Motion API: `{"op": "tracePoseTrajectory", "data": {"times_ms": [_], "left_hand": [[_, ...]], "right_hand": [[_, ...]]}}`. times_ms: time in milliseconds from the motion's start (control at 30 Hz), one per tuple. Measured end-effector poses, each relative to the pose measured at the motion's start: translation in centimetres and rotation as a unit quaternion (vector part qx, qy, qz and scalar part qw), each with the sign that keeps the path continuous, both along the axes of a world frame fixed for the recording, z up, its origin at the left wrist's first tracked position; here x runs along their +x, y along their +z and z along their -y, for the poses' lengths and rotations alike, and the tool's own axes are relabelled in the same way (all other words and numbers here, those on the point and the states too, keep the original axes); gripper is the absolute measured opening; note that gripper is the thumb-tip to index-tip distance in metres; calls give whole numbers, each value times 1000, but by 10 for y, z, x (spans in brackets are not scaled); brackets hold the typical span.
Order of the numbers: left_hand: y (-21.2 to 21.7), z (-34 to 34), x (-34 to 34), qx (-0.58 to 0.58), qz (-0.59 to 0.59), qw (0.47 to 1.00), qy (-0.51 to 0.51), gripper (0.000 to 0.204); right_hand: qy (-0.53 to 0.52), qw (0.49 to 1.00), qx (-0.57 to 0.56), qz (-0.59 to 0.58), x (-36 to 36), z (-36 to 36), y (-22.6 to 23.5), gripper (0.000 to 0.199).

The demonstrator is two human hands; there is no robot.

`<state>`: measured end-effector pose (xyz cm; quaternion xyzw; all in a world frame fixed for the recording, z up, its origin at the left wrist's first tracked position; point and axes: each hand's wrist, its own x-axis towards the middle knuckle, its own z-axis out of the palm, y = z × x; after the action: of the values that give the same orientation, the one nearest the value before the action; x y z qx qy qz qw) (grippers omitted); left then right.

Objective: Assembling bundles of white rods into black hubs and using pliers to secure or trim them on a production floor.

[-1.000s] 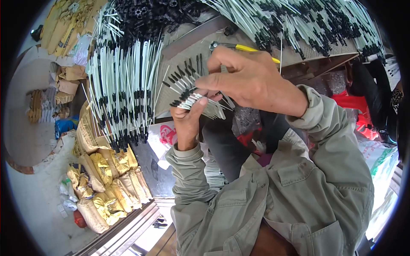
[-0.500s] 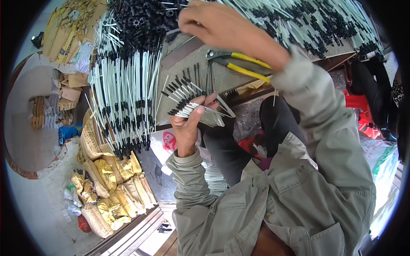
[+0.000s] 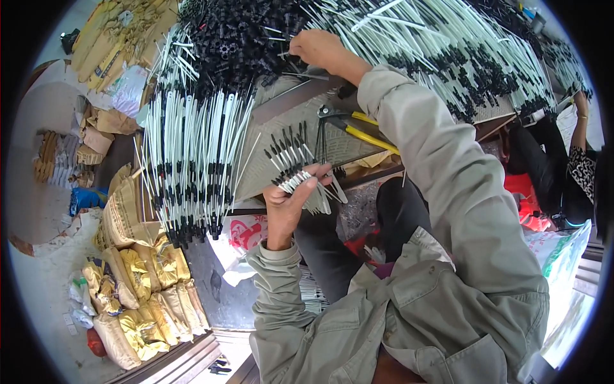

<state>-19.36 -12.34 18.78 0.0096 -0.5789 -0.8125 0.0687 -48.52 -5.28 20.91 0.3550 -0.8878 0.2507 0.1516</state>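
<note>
My left hand (image 3: 286, 208) is wrapped round a fanned bunch of thin white strips with black tips (image 3: 293, 179), the tips pointing away from me. Farther off, my right hand (image 3: 320, 50) is at the right edge of a heap of small black ribbed parts (image 3: 240, 45). Its fingers are pinched together; whatever lies between them is too small to make out. A pair of pliers with yellow handles (image 3: 371, 137) lies on the worktable (image 3: 256, 150) below my right forearm.
Long bundles of white strips with black fittings (image 3: 192, 147) lie left of my left hand. A large pile of similar strips (image 3: 435, 57) covers the far right. Wrapped brown and yellow packages (image 3: 147, 275) sit at lower left. Another person's arm (image 3: 581, 121) shows at far right.
My right hand has come down from the top edge and settled at the black heap. The bunch in my left hand has turned slightly and sits a little lower in view.
</note>
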Motion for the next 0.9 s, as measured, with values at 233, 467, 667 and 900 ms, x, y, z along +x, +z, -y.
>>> {"op": "tracePoseTrajectory", "data": {"times_ms": [233, 467, 667, 900], "left_hand": [[-4, 3, 0, 16, -32, 999, 6, 20], [3, -2, -4, -6, -32, 999, 8, 23], [2, -4, -1, -33, -81, 996, 25, 28], [4, -4, -3, -57, -84, 995, 22, 27]], "right_hand": [[288, 923, -223, 124, 138, -58, 63, 7], [236, 958, -164, -9, 194, -104, 43, 30], [231, 955, -185, -27, 194, -100, 38, 33], [217, 954, -204, -37, 194, -98, 32, 34]]}}
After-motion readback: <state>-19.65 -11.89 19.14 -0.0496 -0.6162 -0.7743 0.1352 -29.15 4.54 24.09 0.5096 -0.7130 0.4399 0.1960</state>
